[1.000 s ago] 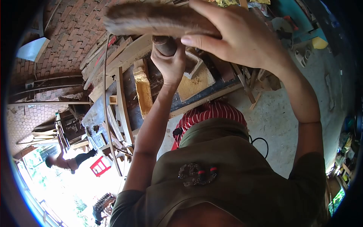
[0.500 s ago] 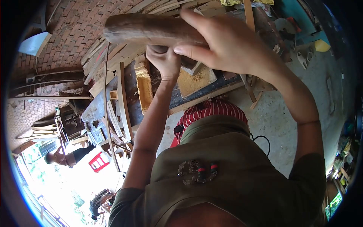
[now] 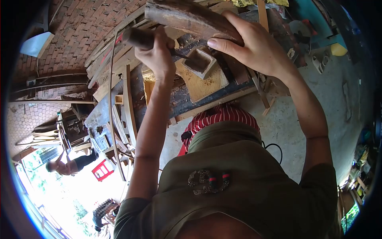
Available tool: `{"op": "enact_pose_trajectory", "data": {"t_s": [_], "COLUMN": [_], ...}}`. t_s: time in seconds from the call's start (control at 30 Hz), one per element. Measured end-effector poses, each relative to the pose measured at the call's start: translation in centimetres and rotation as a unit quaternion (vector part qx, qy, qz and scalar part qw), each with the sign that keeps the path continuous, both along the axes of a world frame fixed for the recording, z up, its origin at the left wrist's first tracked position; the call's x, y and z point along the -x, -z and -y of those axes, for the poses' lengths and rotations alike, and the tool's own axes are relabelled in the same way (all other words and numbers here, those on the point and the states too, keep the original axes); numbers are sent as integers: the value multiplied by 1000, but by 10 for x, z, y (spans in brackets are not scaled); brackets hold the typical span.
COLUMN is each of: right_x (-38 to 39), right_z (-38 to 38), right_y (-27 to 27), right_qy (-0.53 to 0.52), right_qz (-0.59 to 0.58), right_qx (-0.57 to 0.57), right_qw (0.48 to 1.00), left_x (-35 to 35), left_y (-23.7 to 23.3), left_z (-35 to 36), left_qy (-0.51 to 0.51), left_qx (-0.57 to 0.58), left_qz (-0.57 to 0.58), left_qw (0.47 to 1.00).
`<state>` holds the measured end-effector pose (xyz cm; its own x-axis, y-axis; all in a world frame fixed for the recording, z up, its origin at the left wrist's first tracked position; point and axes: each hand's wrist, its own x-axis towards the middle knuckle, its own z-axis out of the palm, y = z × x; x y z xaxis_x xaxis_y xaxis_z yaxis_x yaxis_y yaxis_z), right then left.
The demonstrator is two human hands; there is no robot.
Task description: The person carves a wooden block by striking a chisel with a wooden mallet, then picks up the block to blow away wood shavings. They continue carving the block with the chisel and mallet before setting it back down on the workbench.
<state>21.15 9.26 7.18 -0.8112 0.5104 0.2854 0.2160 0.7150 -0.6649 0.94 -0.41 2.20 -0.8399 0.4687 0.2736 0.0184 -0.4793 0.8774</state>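
My left hand is closed round the dark handle of a chisel. Its narrow metal blade slants down to the right, with the tip at the hollow of a small square wooden box. In my right hand is a thick, rough wooden club, gripped at its right end and raised above the workpiece. The box rests on a pale yellowish board strewn with wood chips. Left of that board, partly behind my left forearm, stands a yellow wooden piece.
The dark workbench has a wooden front edge. Long planks lean at the left, with more stacked behind. A circular blade and sandals are at the right. Two other people and a red stool are at lower left.
The club has risen up and to the right with my right hand. My left hand and the chisel have shifted left, bringing the blade and the hollowed box into view.
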Motion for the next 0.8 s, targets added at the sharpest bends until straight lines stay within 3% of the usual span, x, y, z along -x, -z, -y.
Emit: {"op": "enact_pose_trajectory", "data": {"t_s": [0.03,0.1,0.17,0.3,0.37,0.43,0.5,0.53,0.67,0.77,0.8], "right_x": [1,-5,-9,-13,-10,-9,-10,-10,-10,-13,-12], "right_z": [-1,-1,1,-2,-8,-12,-5,-11,-1,-10,-33], "right_y": [2,-6,-11,-3,-2,-17,-43,-43,-56,-68,-72], "right_qy": [6,17,20,22,14,17,-17,-25,-12,-82,-237], "right_qz": [-69,-29,58,34,-79,-112,-112,-52,-39,-122,-145], "right_qx": [-40,-34,47,20,-18,-65,93,137,61,115,189], "right_qw": [997,999,997,999,997,991,989,989,997,982,942], "left_x": [-2,-7,-11,-10,-14,-17,-13,-13,-15,-23,-26], "left_y": [-3,0,13,24,17,15,15,15,20,42,47], "left_z": [-2,-7,-10,-9,-10,-12,-12,-12,-15,-7,-5], "left_qy": [32,70,88,94,81,73,80,77,55,20,23], "left_qx": [29,58,62,96,104,110,127,126,140,165,180], "left_qz": [-22,-44,-30,-64,-77,-88,-123,-123,-136,-235,-242], "left_qw": [999,995,994,989,988,987,981,981,979,958,953]}}
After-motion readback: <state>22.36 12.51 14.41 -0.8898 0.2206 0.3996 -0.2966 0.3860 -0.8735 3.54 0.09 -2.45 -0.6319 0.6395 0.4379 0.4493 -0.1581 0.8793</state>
